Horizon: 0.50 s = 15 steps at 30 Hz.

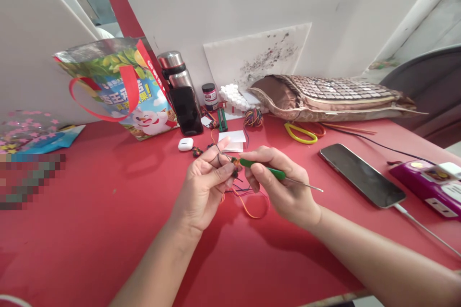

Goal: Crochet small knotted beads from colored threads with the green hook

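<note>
My left hand (207, 183) pinches a small multicoloured crocheted piece (234, 165) between thumb and fingers, with thin thread looped over the forefinger. My right hand (281, 183) grips a green-handled crochet hook (268, 170), its head at the small piece and its metal tail pointing right. Loose orange and blue threads (252, 201) hang from the piece down onto the red table (108, 220). Both hands are closed and meet above the middle of the table.
A colourful gift bag (118, 88), steel flask (176, 69), black phone stand (186, 110), white earbud case (185, 144), thread ball (253, 117), yellow scissors (300, 133), brown pouch (324, 96), charging phone (362, 175) and a purple device (428, 184) lie around.
</note>
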Tool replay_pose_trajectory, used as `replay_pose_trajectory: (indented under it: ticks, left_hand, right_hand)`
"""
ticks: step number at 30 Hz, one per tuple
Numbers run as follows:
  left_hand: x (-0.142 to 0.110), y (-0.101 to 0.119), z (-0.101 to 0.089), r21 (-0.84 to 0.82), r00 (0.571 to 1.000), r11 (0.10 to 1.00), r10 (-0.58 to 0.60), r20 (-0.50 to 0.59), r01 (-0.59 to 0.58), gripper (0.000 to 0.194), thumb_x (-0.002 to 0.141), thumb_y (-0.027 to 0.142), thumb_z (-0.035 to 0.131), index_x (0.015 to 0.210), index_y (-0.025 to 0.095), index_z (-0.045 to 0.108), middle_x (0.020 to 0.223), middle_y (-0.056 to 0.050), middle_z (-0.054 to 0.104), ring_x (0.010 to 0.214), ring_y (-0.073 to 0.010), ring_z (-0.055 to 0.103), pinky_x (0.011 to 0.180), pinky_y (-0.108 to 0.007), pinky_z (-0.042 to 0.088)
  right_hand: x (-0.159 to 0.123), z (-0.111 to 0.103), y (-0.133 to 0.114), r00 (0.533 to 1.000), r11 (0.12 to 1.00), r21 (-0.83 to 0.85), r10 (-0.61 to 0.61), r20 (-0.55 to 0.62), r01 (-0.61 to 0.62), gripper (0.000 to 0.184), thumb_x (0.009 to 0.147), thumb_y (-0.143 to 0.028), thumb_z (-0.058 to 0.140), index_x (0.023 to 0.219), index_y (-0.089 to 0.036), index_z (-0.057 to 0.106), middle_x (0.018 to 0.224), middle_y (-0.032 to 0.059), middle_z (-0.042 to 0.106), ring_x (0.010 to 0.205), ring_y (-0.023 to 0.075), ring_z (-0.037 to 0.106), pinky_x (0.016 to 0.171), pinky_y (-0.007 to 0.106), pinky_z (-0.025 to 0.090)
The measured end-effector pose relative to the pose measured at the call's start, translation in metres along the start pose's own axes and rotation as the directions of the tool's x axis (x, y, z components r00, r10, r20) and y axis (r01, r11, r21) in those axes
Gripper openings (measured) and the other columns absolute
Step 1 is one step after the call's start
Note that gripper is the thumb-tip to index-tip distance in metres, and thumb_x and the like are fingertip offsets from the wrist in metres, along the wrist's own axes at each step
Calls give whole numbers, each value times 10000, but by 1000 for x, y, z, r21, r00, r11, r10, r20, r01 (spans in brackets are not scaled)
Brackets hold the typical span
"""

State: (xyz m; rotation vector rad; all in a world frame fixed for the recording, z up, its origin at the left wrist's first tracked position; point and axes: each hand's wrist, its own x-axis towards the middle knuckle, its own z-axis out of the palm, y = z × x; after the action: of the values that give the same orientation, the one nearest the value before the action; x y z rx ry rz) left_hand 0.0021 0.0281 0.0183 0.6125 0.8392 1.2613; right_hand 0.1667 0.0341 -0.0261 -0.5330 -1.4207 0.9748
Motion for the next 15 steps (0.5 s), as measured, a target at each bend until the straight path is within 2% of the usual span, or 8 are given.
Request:
replay_pose_trajectory:
  ticks: [5, 10, 15]
  left_hand:
    - [0, 3, 0, -11, 1000, 1000, 20, -18, -20, 463, 663, 42, 944, 1101, 148, 838, 742, 15, 695, 685, -95, 682, 609, -149, 533]
    - [0, 7, -2, 17, 998, 998, 54, -38, -53, 548, 648, 49, 947, 1177, 110, 820, 731, 7, 684, 693, -116, 688, 548, -145, 510]
    - [-1, 9, -3, 59, 997, 996, 69, -31, -67, 530, 677, 59, 923, 1195, 111, 821, 735, 3, 690, 610, -88, 626, 519, -149, 492]
  right_hand:
    - [3, 2, -4, 993, 986, 129, 111, -35, -105, 144, 1053, -298, 689, 1094, -211, 797, 723, -11, 639, 577, 111, 570, 554, 265, 524]
    - [7, -1, -6, 976, 964, 178, 209, -56, -196, 208, 1017, -397, 739, 1034, -198, 800, 680, -12, 634, 535, 113, 545, 531, 274, 467]
    - [7, -5, -6, 962, 944, 206, 270, -45, -256, 246, 994, -440, 765, 1019, -200, 807, 649, -15, 614, 522, 116, 498, 510, 276, 416]
